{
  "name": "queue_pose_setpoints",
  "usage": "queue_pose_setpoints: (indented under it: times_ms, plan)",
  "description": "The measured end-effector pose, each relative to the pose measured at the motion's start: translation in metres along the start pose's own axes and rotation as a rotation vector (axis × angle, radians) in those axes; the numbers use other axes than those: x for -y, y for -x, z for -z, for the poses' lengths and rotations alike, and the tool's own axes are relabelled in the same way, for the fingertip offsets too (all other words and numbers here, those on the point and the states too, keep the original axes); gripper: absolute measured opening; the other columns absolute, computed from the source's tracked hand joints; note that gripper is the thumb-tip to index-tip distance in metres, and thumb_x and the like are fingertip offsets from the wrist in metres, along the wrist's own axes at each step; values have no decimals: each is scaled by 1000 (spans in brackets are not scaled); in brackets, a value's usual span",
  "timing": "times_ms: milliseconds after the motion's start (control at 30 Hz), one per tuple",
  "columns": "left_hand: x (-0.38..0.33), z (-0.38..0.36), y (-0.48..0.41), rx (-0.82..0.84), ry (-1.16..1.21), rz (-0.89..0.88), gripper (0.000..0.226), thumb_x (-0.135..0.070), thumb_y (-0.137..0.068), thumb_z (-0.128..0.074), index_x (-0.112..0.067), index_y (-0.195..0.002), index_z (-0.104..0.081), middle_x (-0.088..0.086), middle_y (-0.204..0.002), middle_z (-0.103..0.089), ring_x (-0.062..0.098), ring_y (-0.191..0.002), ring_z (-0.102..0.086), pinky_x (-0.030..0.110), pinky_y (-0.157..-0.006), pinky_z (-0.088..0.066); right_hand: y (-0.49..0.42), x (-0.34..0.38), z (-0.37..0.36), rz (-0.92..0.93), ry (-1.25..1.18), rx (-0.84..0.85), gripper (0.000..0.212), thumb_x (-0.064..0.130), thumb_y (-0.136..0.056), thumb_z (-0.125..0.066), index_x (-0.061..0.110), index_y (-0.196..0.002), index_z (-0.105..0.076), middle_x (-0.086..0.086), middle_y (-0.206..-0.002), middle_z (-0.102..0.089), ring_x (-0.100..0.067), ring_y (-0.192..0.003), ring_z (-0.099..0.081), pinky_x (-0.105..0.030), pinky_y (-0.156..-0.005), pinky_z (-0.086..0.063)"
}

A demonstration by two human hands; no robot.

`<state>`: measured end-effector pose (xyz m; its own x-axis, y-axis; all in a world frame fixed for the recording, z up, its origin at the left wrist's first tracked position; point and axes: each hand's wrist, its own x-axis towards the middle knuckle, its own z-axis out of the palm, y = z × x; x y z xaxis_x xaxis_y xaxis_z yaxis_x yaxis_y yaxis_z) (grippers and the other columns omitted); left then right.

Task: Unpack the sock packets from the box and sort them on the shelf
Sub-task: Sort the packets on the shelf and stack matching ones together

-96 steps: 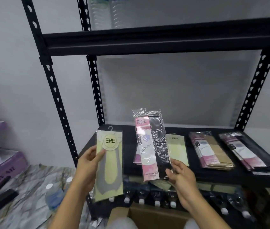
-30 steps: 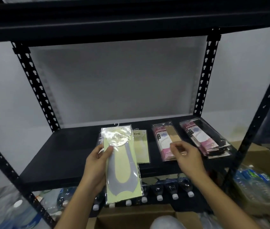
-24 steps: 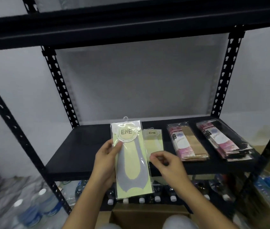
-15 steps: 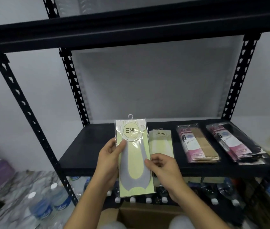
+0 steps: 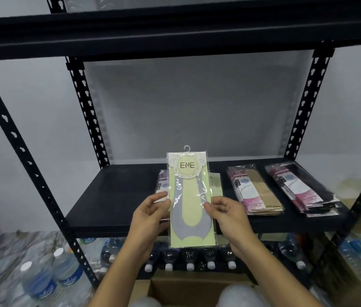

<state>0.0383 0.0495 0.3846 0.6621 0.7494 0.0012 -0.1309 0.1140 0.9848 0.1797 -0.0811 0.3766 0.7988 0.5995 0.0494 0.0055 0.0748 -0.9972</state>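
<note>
Both hands, left (image 5: 150,214) and right (image 5: 226,214), pinch the packet (image 5: 190,202) by its edges, upright before the shelf (image 5: 113,196), probably reading its label to choose a pile.

packets (image 5: 254,191) on shelf (image 5: 113,202), box (image 5: 197,286) below, bottles (image 5: 49,275) left

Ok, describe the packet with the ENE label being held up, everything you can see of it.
The ENE packet is a long, flat, clear glossy plastic sleeve over a pale yellow-green card carrying a grey low-cut sock. A round ENE label sits at the top under a small white hanger hook. It is held upright before the black shelf, facing the camera, pinched at its side edges by the left hand and right hand. It looks sealed and uncreased.
</note>
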Motion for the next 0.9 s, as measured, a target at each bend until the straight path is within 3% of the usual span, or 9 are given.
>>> queue_pose_setpoints:
  times_ms: [133,233,367,500,633,800,900]
  plan:
    - [8,-5,-6,-5,7,18,29,-18,-89,-69,-15,-117,-65,14,-105,-73,27,-92,-73,39,-78,-60,-16,3,10,-17,2,-70,11,11,-86,-68,6,-95,-65,-7,-88,-68,-14,-79,-63,-10,-59,-47]
    - [17,-5,-11,-28,41,46,27,-13,-90,-68,-15,-116,-66,15,-110,-70,29,-96,-72,40,-81,-60,-44,-1,19,-22,54,-153,19,14,-86,-69,5,-102,-66,-7,-94,-68,-18,-89,-63,-18,-67,-46]
    - [29,-3,-11,-33,59,72,25,-14,-90,-67,-15,-116,-67,14,-111,-70,28,-95,-73,41,-82,-59,-86,-6,25,-84,148,-199,21,16,-88,-66,3,-106,-65,-1,-91,-66,-13,-84,-61,-22,-69,-47]
    - [34,-2,-10,-55,68,77,23,-14,-91,-66,-14,-114,-67,14,-107,-72,30,-95,-73,41,-82,-60,-119,-25,23,-152,301,-257,21,13,-88,-64,-6,-97,-66,-13,-98,-67,-24,-92,-60,-27,-80,-44]
    - [38,1,-11,-80,84,93,23,-11,-90,-66,-13,-113,-68,15,-103,-72,34,-96,-72,43,-83,-60,-136,-38,18,-189,502,-264,20,16,-88,-64,-3,-82,-68,-13,-85,-66,-31,-87,-64,-30,-75,-48]
    - [42,9,-12,-91,91,103,22,-11,-89,-67,-14,-111,-69,11,-97,-74,32,-94,-72,46,-84,-59,-139,-45,12,-140,734,-282,19,21,-88,-65,3,-88,-68,-10,-89,-67,-25,-81,-61,-26,-67,-44]
    - [44,12,-16,-106,75,88,19,-10,-90,-66,-13,-109,-69,9,-91,-74,30,-90,-72,43,-81,-59,-133,-47,12,-32,829,-319,19,19,-87,-64,5,-100,-66,-12,-106,-62,-27,-97,-56,-33,-79,-50]
